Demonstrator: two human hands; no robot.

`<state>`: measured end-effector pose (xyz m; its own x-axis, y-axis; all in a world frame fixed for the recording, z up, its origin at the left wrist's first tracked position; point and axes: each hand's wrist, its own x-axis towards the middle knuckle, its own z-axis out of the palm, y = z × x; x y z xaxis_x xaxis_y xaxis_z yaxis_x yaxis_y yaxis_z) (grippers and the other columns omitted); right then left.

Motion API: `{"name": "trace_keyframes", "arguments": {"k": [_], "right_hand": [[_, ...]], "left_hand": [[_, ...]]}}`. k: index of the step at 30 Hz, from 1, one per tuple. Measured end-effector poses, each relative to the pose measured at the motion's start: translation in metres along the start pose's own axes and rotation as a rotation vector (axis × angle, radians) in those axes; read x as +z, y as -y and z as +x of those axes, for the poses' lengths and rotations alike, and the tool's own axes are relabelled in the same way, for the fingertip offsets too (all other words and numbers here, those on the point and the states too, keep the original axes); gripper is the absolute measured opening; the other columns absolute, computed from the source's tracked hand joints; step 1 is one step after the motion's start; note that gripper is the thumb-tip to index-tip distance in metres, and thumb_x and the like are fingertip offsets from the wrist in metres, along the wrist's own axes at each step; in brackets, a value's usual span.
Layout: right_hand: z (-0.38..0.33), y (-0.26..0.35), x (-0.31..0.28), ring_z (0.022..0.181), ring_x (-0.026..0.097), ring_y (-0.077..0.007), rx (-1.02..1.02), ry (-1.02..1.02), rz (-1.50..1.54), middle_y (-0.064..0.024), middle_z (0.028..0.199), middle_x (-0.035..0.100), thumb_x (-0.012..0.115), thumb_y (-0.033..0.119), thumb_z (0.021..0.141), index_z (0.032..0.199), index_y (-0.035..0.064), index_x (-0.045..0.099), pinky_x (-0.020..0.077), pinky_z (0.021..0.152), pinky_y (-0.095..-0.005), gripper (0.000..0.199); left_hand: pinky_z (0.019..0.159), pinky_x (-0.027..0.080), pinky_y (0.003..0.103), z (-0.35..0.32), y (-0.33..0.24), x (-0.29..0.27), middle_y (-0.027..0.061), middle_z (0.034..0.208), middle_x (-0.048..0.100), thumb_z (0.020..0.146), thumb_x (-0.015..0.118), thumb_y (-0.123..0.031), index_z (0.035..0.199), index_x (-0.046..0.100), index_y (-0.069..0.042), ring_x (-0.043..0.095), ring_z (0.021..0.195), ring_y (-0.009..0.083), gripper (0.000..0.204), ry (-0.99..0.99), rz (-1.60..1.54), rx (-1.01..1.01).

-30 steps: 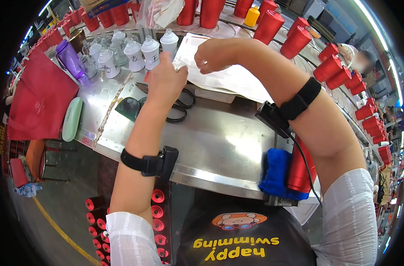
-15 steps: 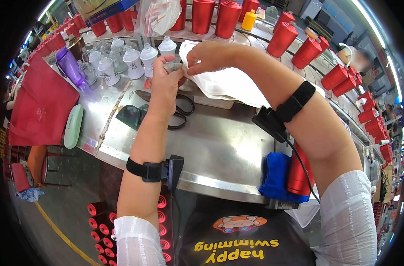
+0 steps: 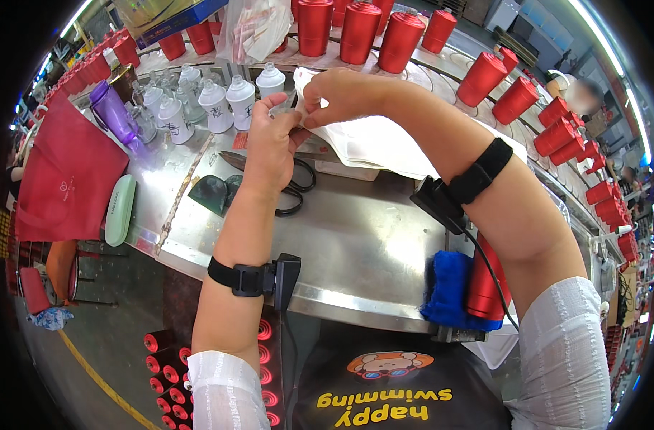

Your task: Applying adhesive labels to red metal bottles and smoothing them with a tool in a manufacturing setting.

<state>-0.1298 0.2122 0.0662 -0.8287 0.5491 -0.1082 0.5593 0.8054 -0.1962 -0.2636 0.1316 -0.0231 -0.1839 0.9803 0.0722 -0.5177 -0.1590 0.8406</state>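
A stack of white sheets (image 3: 373, 143) lies at the back middle of the metal table, partly under my right forearm. My right hand (image 3: 338, 97) bends down over its left corner, thumb and fingertips pinching the edge. My left hand (image 3: 271, 147) meets it there, thumb raised and the other fingers curled by the corner; what they hold is hidden. Below my left wrist lie black-handled scissors (image 3: 302, 179), partly covered by it. Several white bottles (image 3: 239, 100) with handwritten marks stand just behind and left of my left hand.
Red canisters (image 3: 402, 41) line a curved conveyor at the back and right. At left are a red bag (image 3: 65, 175), a pale green case (image 3: 119, 210) and a purple bottle (image 3: 115, 111). A blue cloth (image 3: 445, 287) and red cylinder (image 3: 488, 283) sit at the front right edge.
The red canisters have moved rightward along the conveyor, and the yellow bottle among them no longer shows. My left hand has turned and its fingers have shifted at the sheets' corner.
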Motion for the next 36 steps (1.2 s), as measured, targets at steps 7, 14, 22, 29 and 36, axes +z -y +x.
{"name": "trace_keyframes", "arguments": {"k": [7,14,22,29,36], "right_hand": [[-0.006,0.001,-0.007,0.077,0.059,-0.0183,0.158,0.079,0.218,-0.0081,0.086,0.063,0.071,0.04,0.078,0.093,0.0052,0.067,0.0481,0.065,-0.0324,0.038],[-0.003,-0.006,-0.001,0.069,0.056,-0.0141,0.18,0.077,0.342,-0.0048,0.079,0.06,0.07,0.035,0.078,0.091,0.0046,0.067,0.0458,0.056,-0.0285,0.033],[0.003,-0.019,0.007,0.069,0.059,-0.0167,0.078,0.023,0.238,-0.0079,0.079,0.063,0.07,0.037,0.077,0.087,0.0042,0.067,0.0469,0.059,-0.031,0.035],[-0.004,0.005,-0.005,0.068,0.057,-0.0144,0.263,0.068,0.33,-0.0049,0.074,0.059,0.067,0.033,0.077,0.088,0.0041,0.067,0.0468,0.054,-0.0295,0.031],[-0.012,0.002,-0.014,0.069,0.058,-0.0183,0.324,0.03,0.356,-0.007,0.072,0.06,0.06,0.025,0.077,0.086,0.0031,0.066,0.049,0.057,-0.0342,0.024]], "left_hand": [[0.083,0.051,0.035,0.001,0.003,0.0,0.0099,0.098,0.056,0.088,0.052,-0.002,0.126,0.034,-0.003,0.058,0.088,0.0175,0.043,0.024,0.112,0.076],[0.081,0.051,0.034,0.002,0.006,0.001,0.0095,0.099,0.056,0.089,0.051,-0.004,0.125,0.035,-0.003,0.058,0.086,0.016,0.04,0.065,0.135,0.138],[0.081,0.051,0.035,0.005,0.001,0.004,0.0083,0.096,0.056,0.088,0.052,-0.003,0.125,0.036,-0.003,0.058,0.087,0.0167,0.04,0.037,0.093,0.06],[0.082,0.052,0.035,0.008,0.002,0.0,0.0124,0.101,0.058,0.087,0.052,-0.001,0.126,0.034,-0.003,0.061,0.088,0.019,0.042,0.057,0.095,0.059],[0.08,0.052,0.032,0.012,0.009,0.001,0.0125,0.101,0.058,0.087,0.052,-0.003,0.124,0.035,-0.002,0.061,0.087,0.0176,0.041,0.095,0.17,0.129]]}}
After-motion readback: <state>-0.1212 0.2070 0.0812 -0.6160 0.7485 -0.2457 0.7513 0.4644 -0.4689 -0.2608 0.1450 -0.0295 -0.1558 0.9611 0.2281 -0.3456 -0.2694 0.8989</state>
